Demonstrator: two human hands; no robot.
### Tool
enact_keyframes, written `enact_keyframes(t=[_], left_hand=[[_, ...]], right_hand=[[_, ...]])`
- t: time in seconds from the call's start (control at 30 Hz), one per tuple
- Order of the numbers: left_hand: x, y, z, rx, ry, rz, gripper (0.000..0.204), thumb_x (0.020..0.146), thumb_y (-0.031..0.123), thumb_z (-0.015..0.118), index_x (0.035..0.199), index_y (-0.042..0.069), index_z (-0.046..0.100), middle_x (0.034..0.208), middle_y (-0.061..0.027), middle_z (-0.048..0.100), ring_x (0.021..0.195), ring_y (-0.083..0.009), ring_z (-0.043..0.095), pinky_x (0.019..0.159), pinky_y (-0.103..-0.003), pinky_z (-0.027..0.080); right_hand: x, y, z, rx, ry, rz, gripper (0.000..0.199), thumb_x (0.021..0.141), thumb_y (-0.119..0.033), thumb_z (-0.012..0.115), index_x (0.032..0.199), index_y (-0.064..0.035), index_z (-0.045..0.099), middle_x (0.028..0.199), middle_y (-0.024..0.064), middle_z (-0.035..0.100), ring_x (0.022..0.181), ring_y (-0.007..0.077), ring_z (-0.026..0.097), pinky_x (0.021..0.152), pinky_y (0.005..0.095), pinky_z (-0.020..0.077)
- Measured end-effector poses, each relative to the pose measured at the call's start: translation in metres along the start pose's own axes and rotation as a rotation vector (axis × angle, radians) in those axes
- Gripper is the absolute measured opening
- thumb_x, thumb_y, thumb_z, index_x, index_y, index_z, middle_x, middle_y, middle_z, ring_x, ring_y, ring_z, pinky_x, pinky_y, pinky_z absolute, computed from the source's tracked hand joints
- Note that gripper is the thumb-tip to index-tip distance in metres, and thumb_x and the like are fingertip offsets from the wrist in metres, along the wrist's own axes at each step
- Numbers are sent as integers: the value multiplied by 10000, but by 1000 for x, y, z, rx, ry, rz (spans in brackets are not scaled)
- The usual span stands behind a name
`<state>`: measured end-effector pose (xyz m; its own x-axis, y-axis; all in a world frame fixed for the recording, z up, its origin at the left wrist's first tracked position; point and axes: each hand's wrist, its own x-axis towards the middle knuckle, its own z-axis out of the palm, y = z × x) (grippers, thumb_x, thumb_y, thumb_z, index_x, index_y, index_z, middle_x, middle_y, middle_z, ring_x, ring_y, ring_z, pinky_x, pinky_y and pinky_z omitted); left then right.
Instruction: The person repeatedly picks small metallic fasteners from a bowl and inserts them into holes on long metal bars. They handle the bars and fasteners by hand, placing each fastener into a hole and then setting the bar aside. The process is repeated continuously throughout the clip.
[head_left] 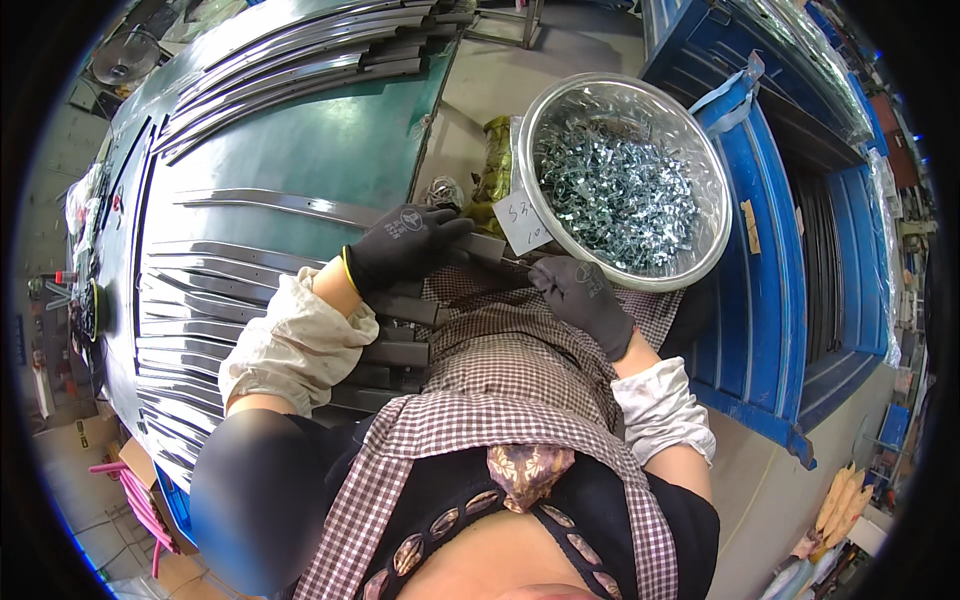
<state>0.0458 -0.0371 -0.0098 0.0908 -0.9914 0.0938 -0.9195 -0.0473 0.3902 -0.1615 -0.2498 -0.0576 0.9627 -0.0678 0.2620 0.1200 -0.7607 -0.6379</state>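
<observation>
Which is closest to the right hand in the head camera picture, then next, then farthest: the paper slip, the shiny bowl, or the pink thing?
From the right hand:
1. Paper slip, just up-left.
2. Shiny bowl, up-right; nearly as close.
3. Pink thing, far lower left.

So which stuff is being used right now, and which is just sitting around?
In use:
left hand
right hand
metal strip held at its end
bowl of small metal clips

Lying about:
paper slip
strips on green table
blue crate
pink hangers

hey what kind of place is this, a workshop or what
Most likely a factory or metalworking shop. Long metal strips lie in rows on a green workbench, a big steel bowl holds small metal clips, and both gloved hands, left hand and right hand, handle a strip.
</observation>
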Motion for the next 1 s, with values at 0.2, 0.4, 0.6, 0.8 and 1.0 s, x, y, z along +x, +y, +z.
enact_keyframes(t=[0.2,0.4,0.6,0.8,1.0], left_hand=[[-5,-7,2,-68,-25,3,366,868,201,672,1188,38,599,957,-166,630,863,-380,638,740,-453,512],[-7,-14,-6,-146,200,-65,299,842,167,719,1106,35,667,985,-147,654,882,-374,638,779,-442,520],[-34,-59,-30,138,400,-196,276,786,183,782,1019,65,693,922,-117,641,893,-346,612,804,-431,502],[-109,-71,-53,-162,220,-443,218,769,192,771,937,72,703,886,-120,650,851,-312,639,748,-391,513],[-121,-100,-70,-420,96,-704,191,818,205,751,856,28,690,705,-98,660,620,-222,615,629,-364,505]], right_hand=[[14,-21,-3,-340,-52,-98,146,929,-264,626,920,-119,644,753,100,661,658,286,667,598,408,550],[5,12,-57,-195,-26,85,248,925,-334,646,906,-88,668,771,95,666,690,292,667,607,403,531],[34,44,-87,-252,44,327,328,878,-346,701,1010,-47,706,886,177,683,812,348,668,737,434,517],[80,80,-58,-509,-148,477,508,881,-439,665,1261,-103,635,1263,196,645,1022,352,688,853,458,558],[93,119,-32,-585,-285,534,287,865,-243,542,1094,-121,665,1185,212,671,1004,372,687,839,491,558]])
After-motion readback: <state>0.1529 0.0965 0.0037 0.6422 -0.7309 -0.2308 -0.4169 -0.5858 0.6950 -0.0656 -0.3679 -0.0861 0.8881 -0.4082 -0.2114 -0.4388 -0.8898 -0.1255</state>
